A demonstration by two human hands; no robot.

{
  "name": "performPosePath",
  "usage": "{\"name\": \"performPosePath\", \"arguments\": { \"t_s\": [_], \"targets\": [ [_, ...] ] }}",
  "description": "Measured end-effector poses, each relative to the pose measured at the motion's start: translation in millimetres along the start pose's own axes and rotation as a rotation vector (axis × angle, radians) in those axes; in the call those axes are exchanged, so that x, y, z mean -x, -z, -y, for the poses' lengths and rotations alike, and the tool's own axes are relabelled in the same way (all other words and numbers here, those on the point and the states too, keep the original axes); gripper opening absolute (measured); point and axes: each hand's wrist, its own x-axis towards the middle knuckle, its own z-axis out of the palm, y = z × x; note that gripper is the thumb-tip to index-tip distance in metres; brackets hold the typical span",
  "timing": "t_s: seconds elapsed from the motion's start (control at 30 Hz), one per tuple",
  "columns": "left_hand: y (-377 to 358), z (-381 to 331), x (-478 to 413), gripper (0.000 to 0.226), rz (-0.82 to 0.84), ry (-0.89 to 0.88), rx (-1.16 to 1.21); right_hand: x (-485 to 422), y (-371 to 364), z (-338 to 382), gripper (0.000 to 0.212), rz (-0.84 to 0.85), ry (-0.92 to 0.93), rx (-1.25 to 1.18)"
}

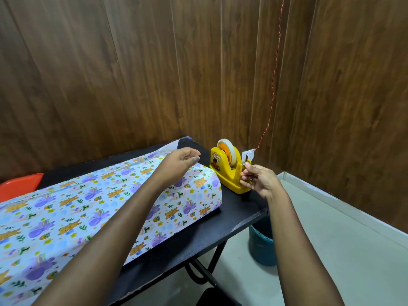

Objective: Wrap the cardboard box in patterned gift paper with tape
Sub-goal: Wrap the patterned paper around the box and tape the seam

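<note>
Your long box wrapped in cartoon-animal gift paper lies along the black bench; your left hand hovers loosely open above its seam. Your right hand pinches tape at the yellow plastic dispenser; unpinned, that seam may spring open.

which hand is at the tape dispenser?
The right hand: its fingers pinch at the cutter end of the yellow dispenser. The left hand is over the wrapped box, clear of the dispenser.

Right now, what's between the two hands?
In the head view, the yellow tape dispenser stands between the left hand and the right hand, on the black table.
</note>
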Motion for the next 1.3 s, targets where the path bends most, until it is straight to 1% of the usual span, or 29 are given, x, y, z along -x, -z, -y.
{"name": "performPosePath", "arguments": {
  "t_s": [0.13, 0.3, 0.57, 0.67, 0.83, 1.07, 1.2, 1.3],
  "targets": [
    [2, 1, 1, 0.025, -0.004, 0.006, 0.021, 1, 0, -1, 0.021, 0.005, 0.031, -0.049],
    [10, 6, 3, 0.025, -0.027, 0.012, 0.039, 3, -7, -4, 0.019, -0.040, 0.054, -0.097],
    [19, 15, 5, 0.026, -0.057, 0.044, 0.069, 6, -8, -12, 0.023, -0.056, 0.088, -0.195],
    [20, 17, 5, 0.026, -0.056, 0.050, 0.063, 7, -7, -13, 0.024, -0.057, 0.100, -0.110],
    [22, 21, 4, 0.027, -0.058, 0.061, 0.054, 6, -5, -10, 0.026, -0.048, 0.057, -0.064],
    [10, 17, 0, 0.023, -0.025, 0.030, 0.042, 4, -7, -4, 0.032, -0.121, 0.032, 0.107],
    [2, 8, -2, 0.024, -0.006, 0.012, 0.033, 4, -6, -8, 0.035, -0.122, -0.002, 0.123],
    [-3, 5, -6, 0.024, 0.013, 0.008, 0.015, 2, -6, -14, 0.033, -0.108, 0.013, 0.049]
  ]
}}
